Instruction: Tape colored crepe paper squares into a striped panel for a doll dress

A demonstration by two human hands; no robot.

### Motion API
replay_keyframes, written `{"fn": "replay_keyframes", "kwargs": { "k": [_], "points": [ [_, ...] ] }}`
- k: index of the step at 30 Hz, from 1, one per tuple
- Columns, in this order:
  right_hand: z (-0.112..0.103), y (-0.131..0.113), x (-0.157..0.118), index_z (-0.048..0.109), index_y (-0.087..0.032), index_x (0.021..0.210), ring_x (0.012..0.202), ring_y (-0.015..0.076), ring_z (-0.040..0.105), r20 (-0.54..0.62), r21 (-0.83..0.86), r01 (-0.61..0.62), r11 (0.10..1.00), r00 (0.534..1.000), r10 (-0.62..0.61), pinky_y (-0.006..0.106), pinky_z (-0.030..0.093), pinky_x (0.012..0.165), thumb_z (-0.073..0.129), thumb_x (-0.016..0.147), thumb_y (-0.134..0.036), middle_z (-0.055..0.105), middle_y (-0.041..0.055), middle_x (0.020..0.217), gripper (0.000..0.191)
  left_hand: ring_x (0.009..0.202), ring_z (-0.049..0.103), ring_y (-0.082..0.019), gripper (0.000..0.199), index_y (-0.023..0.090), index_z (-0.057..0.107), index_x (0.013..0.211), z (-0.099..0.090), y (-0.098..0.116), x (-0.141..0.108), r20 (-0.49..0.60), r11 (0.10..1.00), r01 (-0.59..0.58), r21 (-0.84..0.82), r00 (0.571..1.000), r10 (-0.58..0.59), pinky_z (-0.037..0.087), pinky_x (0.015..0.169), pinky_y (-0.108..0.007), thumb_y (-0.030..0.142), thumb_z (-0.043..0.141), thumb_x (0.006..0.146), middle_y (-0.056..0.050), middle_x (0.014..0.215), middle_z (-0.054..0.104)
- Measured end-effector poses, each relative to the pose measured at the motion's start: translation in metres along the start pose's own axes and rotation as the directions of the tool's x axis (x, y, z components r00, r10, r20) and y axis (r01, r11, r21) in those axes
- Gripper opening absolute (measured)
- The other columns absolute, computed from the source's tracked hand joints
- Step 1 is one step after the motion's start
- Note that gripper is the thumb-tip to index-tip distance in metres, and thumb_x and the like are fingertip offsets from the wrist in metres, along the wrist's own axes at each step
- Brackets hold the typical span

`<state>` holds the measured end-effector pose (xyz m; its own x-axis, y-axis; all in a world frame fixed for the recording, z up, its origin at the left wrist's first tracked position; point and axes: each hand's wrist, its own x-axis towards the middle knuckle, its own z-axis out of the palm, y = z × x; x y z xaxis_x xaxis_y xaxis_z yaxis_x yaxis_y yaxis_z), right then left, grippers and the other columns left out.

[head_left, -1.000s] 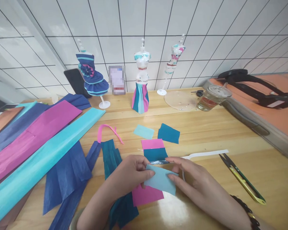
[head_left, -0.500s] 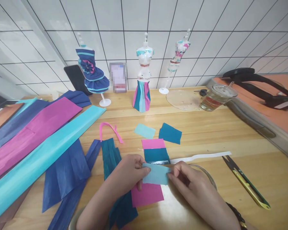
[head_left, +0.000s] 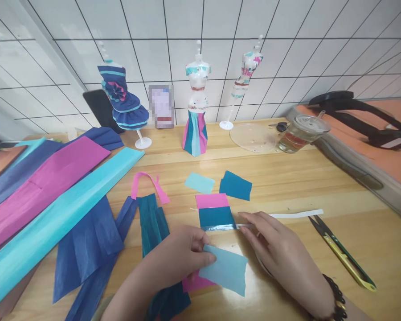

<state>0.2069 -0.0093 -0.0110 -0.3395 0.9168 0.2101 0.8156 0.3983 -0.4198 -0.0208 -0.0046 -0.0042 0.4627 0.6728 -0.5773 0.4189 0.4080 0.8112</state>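
My left hand (head_left: pixel 198 252) is closed, pinching a light blue crepe paper piece (head_left: pixel 229 269) by its left edge. My right hand (head_left: pixel 270 238) has its fingers stretched out and apart, over the white tape strip (head_left: pixel 296 216) beside a joined pink and teal paper (head_left: pixel 215 216). A shiny band of tape runs along the teal part's near edge. Beneath the light blue piece lies a pink paper piece (head_left: pixel 200 284), partly covered. Farther back rest a pale blue piece (head_left: pixel 199 183) and a dark teal piece (head_left: pixel 236 185).
Yellow-handled scissors (head_left: pixel 342 254) lie at the right. Crepe paper sheets (head_left: pixel 60 196) cover the left side. Along the tiled wall stand a blue-dressed mannequin (head_left: pixel 122 98), a skirted mannequin (head_left: pixel 196 107), another mannequin (head_left: pixel 247 73) and a phone (head_left: pixel 161 107). A lidded cup (head_left: pixel 299 136) stands back right.
My right hand has let go of the light blue paper and moved up and right to the tape strip. The left hand still holds the paper, now lower and tilted.
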Motion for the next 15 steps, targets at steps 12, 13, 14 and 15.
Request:
{"fn": "replay_keyframes", "kwargs": {
  "k": [12,13,14,15],
  "points": [
    [-0.008,0.009,0.000,0.059,-0.020,0.101,0.081,0.0203,0.065,0.043,-0.187,-0.084,0.979,0.995,0.094,0.035,0.052,0.072,0.035,0.092,-0.026,0.065,0.0072,0.096,0.026,0.047,0.043,-0.007,0.014,0.016,0.056,0.069,0.000,-0.002,0.002,-0.015,0.998,-0.041,0.041,0.999,0.041,0.028,0.043,-0.018,0.029,0.058,0.072,0.005,0.055,0.050],
    [-0.008,0.009,0.000,0.060,-0.020,0.101,0.081,0.0200,0.064,0.039,-0.185,-0.079,0.980,0.995,0.087,0.035,0.052,0.072,0.036,0.092,-0.026,0.065,0.0073,0.096,0.026,0.046,0.042,-0.007,0.014,0.016,0.056,0.069,-0.001,-0.001,0.002,-0.016,0.999,-0.037,0.038,0.999,0.037,0.028,0.042,-0.018,0.029,0.057,0.072,0.005,0.054,0.049],
    [-0.009,0.008,0.000,0.060,-0.020,0.100,0.082,0.0200,0.064,0.025,-0.184,-0.067,0.981,0.997,0.073,0.035,0.052,0.072,0.036,0.092,-0.025,0.064,0.0078,0.097,0.026,0.045,0.042,-0.007,0.014,0.016,0.056,0.069,-0.001,0.000,0.001,-0.015,0.999,-0.030,0.034,0.999,0.031,0.028,0.042,-0.018,0.029,0.057,0.073,0.005,0.053,0.049],
    [-0.010,0.008,0.001,0.060,-0.020,0.101,0.083,0.0204,0.063,0.004,-0.188,-0.051,0.981,0.999,0.053,0.035,0.052,0.072,0.036,0.092,-0.025,0.063,0.0088,0.099,0.026,0.045,0.042,-0.007,0.014,0.016,0.055,0.069,-0.001,0.002,0.001,-0.017,0.999,-0.023,0.029,1.000,0.024,0.029,0.042,-0.018,0.029,0.057,0.073,0.005,0.053,0.049]
  ]
}}
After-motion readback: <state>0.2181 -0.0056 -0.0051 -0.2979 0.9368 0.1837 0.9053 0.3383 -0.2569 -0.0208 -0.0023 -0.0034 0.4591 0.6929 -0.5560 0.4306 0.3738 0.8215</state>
